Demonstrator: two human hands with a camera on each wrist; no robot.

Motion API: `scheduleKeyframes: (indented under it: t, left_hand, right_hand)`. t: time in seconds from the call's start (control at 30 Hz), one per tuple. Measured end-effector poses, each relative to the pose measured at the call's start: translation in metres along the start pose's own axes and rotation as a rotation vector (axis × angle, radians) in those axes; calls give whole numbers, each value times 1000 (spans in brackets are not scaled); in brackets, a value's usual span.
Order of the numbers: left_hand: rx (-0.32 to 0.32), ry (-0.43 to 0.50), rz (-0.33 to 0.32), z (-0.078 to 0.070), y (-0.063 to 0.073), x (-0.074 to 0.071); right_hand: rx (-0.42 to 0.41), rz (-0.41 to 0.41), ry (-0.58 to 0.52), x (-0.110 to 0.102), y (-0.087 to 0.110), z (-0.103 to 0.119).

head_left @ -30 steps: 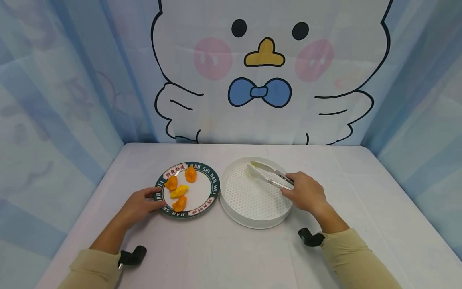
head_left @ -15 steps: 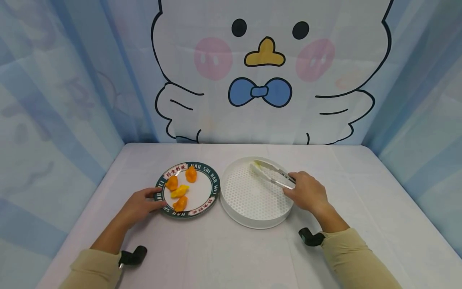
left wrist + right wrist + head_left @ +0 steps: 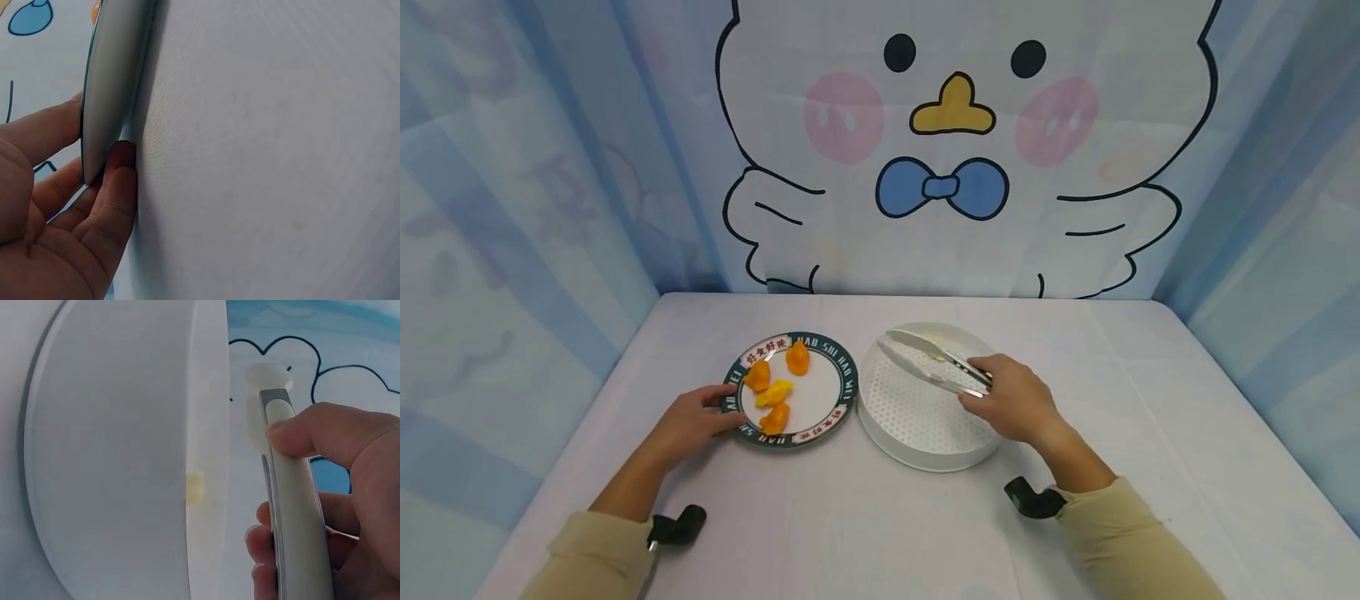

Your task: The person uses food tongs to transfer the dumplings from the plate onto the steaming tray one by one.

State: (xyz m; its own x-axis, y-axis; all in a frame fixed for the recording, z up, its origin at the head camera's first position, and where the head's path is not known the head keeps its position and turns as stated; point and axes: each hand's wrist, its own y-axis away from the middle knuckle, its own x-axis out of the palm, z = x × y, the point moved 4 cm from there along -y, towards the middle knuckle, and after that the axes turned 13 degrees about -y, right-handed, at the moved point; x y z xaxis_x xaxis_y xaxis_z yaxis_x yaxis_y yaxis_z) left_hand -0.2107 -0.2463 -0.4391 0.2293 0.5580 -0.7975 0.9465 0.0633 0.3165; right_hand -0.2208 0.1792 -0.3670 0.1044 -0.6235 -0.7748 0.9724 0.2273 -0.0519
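My left hand (image 3: 694, 425) grips the near left edge of a round plate (image 3: 847, 379) with a green lettered rim. In the left wrist view, the thumb lies on the rim and other fingers tuck under the plate (image 3: 115, 75). Several small orange and yellow pieces, which look like bell peppers (image 3: 775, 419), lie on it. My right hand (image 3: 1011, 400) holds kitchen tongs (image 3: 955, 367), thumb on the pale handle (image 3: 300, 506). Their tips are apart with nothing seen between them, over a white perforated round steamer tray (image 3: 917, 429). A pale yellow-green piece (image 3: 936, 340) lies in the tray, partly behind the tongs.
Plate and tray stand side by side, rims close together, on a white-covered table (image 3: 880, 533). A cartoon-printed curtain (image 3: 940, 250) hangs along the table's back edge, with blue curtains at both sides. Black wrist cameras (image 3: 1033, 498) stick out from both sleeves.
The tongs have moved right slightly, then left across the tray, and the yellow-green piece now shows behind them. The left hand and plate stay in place.
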Motion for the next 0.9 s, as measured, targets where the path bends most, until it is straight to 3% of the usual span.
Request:
scheduleKeyframes:
  t: [0.17,0.63,0.9]
  left_hand:
    - [2,1,3,-2,0,0]
    - [-1,7,6,-3,1,-2]
    - [42,3,4,0,1,-2]
  right_hand:
    - [-45,78,-20,20,3,19]
    - [-233,166,56,68,11,87]
    - [-219,221,108,86,8,106]
